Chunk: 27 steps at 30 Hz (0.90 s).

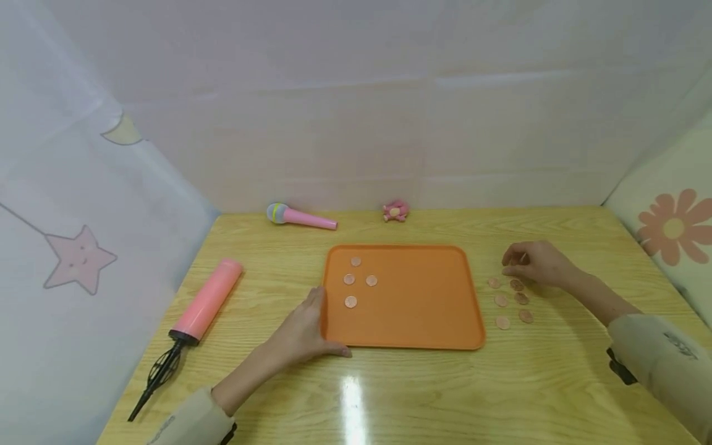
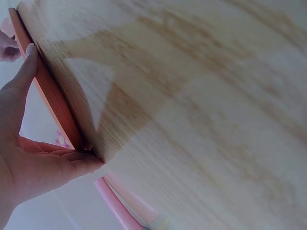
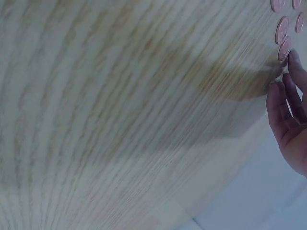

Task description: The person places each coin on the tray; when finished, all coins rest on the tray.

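Observation:
An orange tray (image 1: 423,303) lies in the middle of the wooden table (image 1: 389,395), with several copper coins (image 1: 350,301) in its left part. My left hand (image 1: 303,334) rests flat against the tray's left rim (image 2: 53,100), fingers straight along the edge and thumb (image 2: 72,163) at the near-left corner. Several more coins (image 1: 501,300) lie on the table right of the tray. My right hand (image 1: 531,262) sits at the far end of that group, fingers curled down. In the right wrist view a fingertip (image 3: 293,55) touches one coin (image 3: 284,48); whether a coin is pinched is hidden.
A pink pump (image 1: 207,301) with a black handle lies at the left. A pink toy microphone (image 1: 300,217) and a small pink toy (image 1: 395,211) sit at the table's far edge. Cloth walls close in three sides, with a flowered one (image 1: 673,228) at the right.

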Motion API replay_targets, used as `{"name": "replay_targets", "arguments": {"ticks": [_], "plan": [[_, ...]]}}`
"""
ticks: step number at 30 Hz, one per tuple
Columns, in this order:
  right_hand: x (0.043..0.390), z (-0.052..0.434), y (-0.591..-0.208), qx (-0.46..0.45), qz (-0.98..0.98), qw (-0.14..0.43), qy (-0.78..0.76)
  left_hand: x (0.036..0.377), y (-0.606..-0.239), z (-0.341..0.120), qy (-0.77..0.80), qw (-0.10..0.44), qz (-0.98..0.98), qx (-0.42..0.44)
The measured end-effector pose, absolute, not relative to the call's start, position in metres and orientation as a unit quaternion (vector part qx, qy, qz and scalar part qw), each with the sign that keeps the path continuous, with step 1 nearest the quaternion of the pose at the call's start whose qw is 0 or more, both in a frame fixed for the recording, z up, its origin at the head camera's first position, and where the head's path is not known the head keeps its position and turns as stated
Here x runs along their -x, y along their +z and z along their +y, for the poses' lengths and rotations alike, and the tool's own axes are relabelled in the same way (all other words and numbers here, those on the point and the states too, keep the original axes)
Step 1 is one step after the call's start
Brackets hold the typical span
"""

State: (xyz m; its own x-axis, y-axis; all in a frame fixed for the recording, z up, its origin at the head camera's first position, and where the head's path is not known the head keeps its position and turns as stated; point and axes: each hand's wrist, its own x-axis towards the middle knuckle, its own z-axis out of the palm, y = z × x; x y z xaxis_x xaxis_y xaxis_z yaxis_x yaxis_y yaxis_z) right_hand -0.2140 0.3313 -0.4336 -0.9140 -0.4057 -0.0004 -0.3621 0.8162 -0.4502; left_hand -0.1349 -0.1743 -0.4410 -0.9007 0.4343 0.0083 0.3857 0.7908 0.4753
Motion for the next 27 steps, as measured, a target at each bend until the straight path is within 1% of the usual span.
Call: {"name": "replay_targets", "arguments": {"ticks": [7, 11, 21, 23, 27], "plan": [[0.213, 0.319, -0.441, 0.208, 0.940, 0.057, -0.266, 0.135, -0.443, -0.175, 0.237, 0.047, 0.945, -0.219], [0.212, 0.313, -0.444, 0.227, 0.937, 0.037, -0.264, 0.137, -0.443, -0.174, 0.242, 0.041, 0.944, -0.222], [0.206, 0.304, -0.447, 0.256, 0.936, -0.010, -0.242, 0.135, -0.443, -0.176, 0.238, 0.051, 0.947, -0.212], [0.206, 0.304, -0.447, 0.254, 0.938, -0.019, -0.235, 0.135, -0.442, -0.176, 0.238, 0.051, 0.947, -0.211], [0.205, 0.306, -0.448, 0.227, 0.949, -0.016, -0.217, 0.135, -0.443, -0.176, 0.237, 0.055, 0.948, -0.207]]}}
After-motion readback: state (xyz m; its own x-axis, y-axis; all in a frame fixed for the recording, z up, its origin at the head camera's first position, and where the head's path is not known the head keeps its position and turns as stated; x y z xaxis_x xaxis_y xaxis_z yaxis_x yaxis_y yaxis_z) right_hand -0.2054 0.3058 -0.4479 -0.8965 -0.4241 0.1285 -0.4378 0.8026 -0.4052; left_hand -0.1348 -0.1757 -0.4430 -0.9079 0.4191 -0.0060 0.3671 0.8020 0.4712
